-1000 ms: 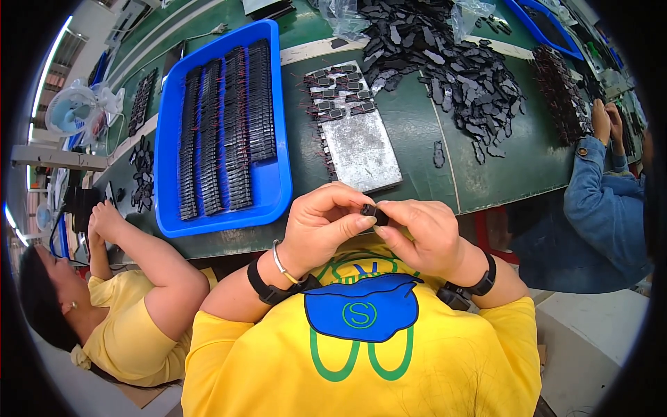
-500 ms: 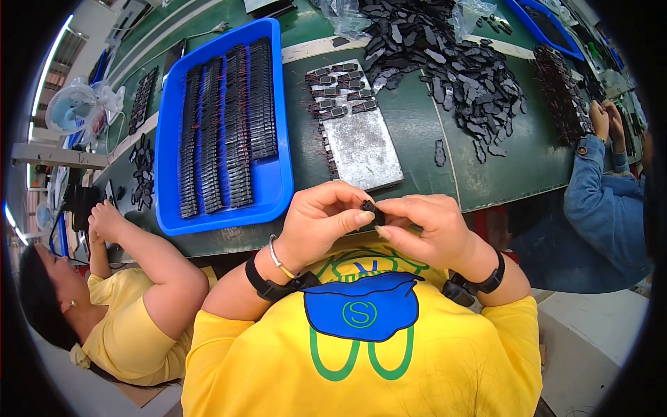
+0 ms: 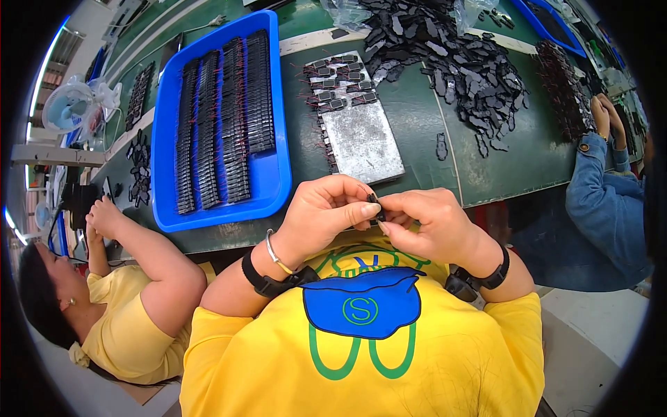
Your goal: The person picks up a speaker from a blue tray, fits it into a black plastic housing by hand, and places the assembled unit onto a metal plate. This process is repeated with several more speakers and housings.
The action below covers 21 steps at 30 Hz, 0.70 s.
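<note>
Black part [image 3: 374, 199] is pinched in the grip of left hand [image 3: 325, 206] and right hand [image 3: 432, 221], near green-lettered shirt [image 3: 363, 361].

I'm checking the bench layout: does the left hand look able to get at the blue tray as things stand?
Probably yes: the left hand is near the blue tray with nothing visible between them, though it is pinching a small black part.

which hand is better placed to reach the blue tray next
Probably the left hand: it is nearer the blue tray, while the right hand is farther off. Both hands are on a small black part, so the right would likely need to hold it alone.
</note>
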Each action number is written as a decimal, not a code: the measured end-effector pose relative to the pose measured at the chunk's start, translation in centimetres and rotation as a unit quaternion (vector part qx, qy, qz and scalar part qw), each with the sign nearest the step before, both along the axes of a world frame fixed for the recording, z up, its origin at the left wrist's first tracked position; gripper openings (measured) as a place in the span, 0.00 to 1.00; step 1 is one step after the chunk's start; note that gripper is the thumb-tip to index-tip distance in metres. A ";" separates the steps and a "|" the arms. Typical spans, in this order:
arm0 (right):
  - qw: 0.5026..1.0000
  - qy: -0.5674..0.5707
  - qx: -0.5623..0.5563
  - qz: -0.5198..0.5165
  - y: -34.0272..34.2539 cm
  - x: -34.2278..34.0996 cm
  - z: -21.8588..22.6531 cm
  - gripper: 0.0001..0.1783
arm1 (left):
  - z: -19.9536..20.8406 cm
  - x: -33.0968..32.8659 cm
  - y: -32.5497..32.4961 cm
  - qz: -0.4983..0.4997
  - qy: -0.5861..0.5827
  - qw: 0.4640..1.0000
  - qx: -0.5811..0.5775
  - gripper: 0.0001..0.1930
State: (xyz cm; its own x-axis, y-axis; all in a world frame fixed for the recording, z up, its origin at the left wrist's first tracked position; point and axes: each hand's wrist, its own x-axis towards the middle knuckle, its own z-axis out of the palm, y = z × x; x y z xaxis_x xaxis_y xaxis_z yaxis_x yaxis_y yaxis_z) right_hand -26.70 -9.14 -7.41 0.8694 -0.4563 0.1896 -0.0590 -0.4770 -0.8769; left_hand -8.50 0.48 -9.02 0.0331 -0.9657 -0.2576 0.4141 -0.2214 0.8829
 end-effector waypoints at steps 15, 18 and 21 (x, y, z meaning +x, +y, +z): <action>0.997 0.044 0.063 0.006 -0.1 -0.1 -0.2 0.13 | -0.2 -0.1 0.4 -0.008 -0.038 0.999 -0.003 0.08; 0.997 0.051 0.053 -0.002 0.2 0.0 -0.2 0.12 | -0.2 -0.4 0.5 -0.007 -0.060 0.998 -0.017 0.08; 0.999 0.040 -0.012 -0.025 0.5 0.2 -0.3 0.11 | -0.3 -0.5 0.5 -0.011 -0.081 0.996 -0.029 0.08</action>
State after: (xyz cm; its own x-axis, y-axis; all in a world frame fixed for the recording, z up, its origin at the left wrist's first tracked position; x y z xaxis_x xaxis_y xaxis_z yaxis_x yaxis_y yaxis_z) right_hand -26.55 -8.66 -7.72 0.8586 -0.4952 0.1321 -0.1522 -0.4925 -0.8569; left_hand -8.95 1.00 -9.34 0.0473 -0.9798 -0.1942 0.2612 -0.1755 0.9492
